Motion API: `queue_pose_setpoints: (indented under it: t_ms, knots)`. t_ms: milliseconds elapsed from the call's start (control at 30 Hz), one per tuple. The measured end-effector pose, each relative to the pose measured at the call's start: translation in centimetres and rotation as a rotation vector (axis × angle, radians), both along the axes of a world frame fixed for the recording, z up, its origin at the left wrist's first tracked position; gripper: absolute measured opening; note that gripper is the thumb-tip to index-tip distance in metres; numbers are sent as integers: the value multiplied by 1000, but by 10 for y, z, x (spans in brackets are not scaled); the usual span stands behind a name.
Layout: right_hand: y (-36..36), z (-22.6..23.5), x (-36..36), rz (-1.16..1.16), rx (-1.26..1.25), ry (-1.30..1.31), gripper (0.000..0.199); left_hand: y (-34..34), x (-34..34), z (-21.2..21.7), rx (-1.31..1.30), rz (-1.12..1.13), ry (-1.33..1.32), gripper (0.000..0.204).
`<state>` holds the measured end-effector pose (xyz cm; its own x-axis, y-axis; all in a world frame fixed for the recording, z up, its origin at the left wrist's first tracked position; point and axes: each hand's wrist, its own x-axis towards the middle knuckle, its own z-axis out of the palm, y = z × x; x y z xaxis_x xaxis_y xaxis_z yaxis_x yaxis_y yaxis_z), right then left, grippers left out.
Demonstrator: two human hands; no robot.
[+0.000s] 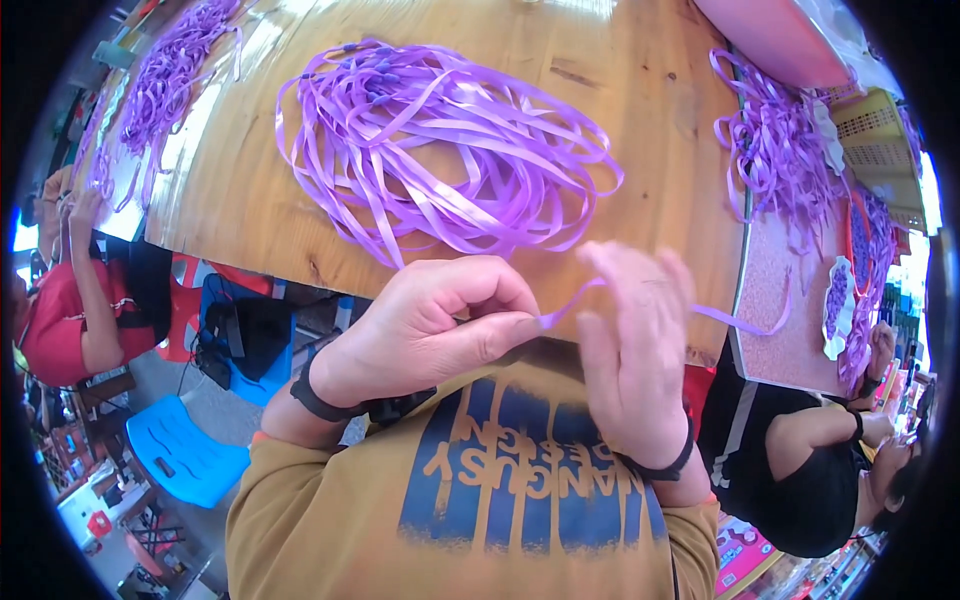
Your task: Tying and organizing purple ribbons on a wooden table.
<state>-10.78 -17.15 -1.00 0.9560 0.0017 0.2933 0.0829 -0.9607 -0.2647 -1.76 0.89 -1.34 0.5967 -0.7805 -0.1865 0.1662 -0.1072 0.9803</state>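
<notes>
Pinching a purple ribbon strip (565,303) between left hand (425,325) thumb and forefinger, right hand (630,345) blurred, fingers spread, grip unclear; likely mid-threading, steady pull judged next, mid-frame

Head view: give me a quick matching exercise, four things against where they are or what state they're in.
Things:
1. left hand
2. right hand
3. big loose pile of purple ribbons
4. blue plastic chair

Places or states:
A. on the floor, lower left, below the table edge
B. pinching the end of a purple ribbon strip between thumb and finger
C. spread on the wooden table
D. open, fingers up, blurred, just right of the pinched strip

Pairs: 1-B, 2-D, 3-C, 4-A
</notes>
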Motion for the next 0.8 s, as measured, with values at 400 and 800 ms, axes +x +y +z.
queue_pose_setpoints:
  t_ms: [400,800]
  knots:
    - [6,-7,-1,213,716,-74,13,-3,-3,-7,-63,23,125,7]
    - [-2,-6,-5,143,772,-61,12,-17,6,-15,-111,-47,-902,15]
